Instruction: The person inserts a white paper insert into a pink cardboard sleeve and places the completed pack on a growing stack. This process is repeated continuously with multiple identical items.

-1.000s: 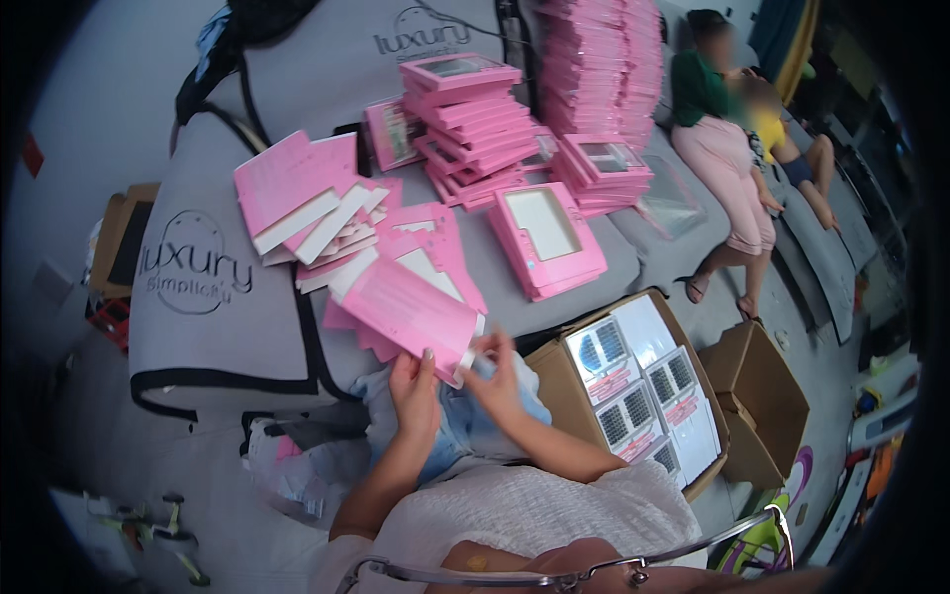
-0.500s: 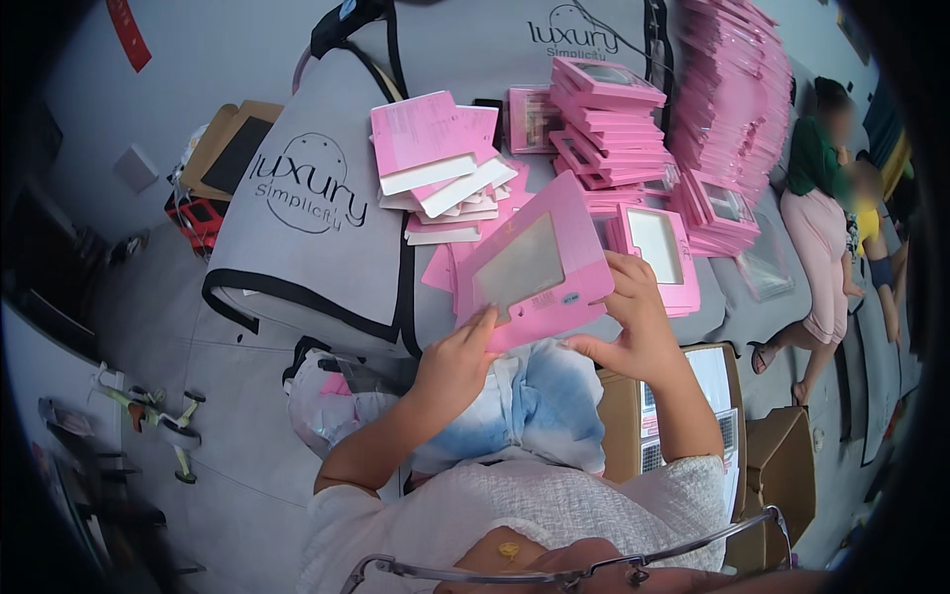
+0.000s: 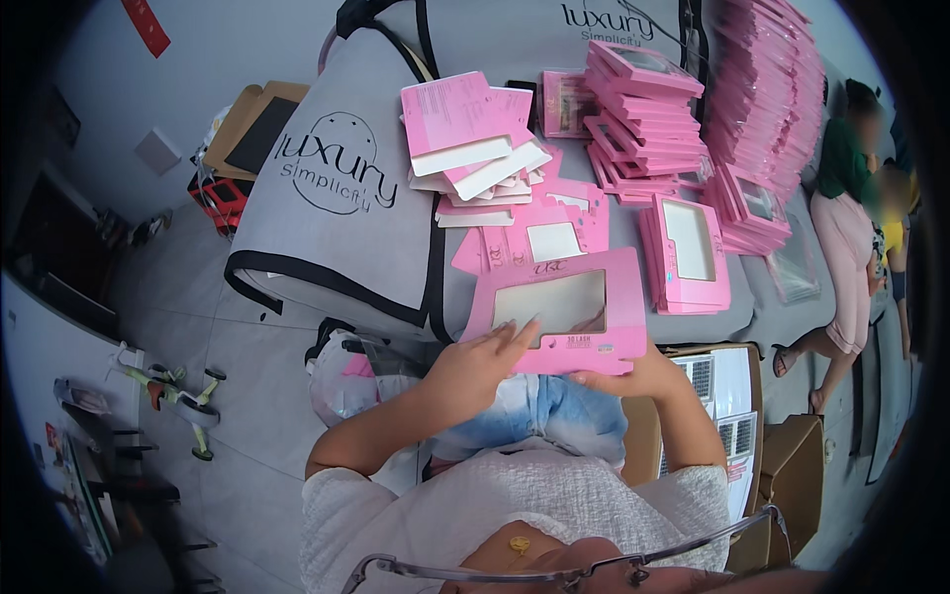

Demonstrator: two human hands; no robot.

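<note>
The left hand (image 3: 475, 371) lies with its fingers (image 3: 515, 335) stretched out flat, tips pressed on the lower left part of the pink box (image 3: 559, 312), reaching the edge of its clear window; it rests on the face, not closed around anything. The right hand (image 3: 633, 378) grips the same box from below at its lower right corner, fingers curled under the bottom edge, one fingertip showing through the window.

The box is held just above the lap, in front of the grey table (image 3: 327, 228), face up toward the camera. Its long axis runs left to right, tilted slightly, with the window taking up most of the upper face. It lies forward of both hands, away from the body: the left comes at it from the lower left, the right from directly beneath. Both touch it; the right carries the weight, the left only presses.

Further out on the table lie flat pink blanks (image 3: 475, 144), then a stack of finished boxes (image 3: 638, 109) and one single box (image 3: 688, 252) just right of the held one. An open carton (image 3: 737, 416) sits beside the right forearm. Another person (image 3: 851, 228) stands at the far right
</note>
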